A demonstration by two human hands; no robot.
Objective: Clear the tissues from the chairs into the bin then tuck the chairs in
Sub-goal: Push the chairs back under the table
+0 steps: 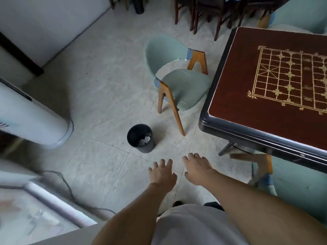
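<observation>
Your left hand [162,174] and right hand [198,170] are hovering apart, empty, fingers spread. Tissues [146,139] are lying in the bin [140,138]. Pushing the chair [178,85] carelessly risks jamming it against the tabletop [265,82] edge.

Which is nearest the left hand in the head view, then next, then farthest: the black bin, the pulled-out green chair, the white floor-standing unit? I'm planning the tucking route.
From the left hand:
1. Black bin, just ahead on the floor.
2. Green chair, farther ahead, beside the table.
3. White floor-standing unit, far left.
</observation>
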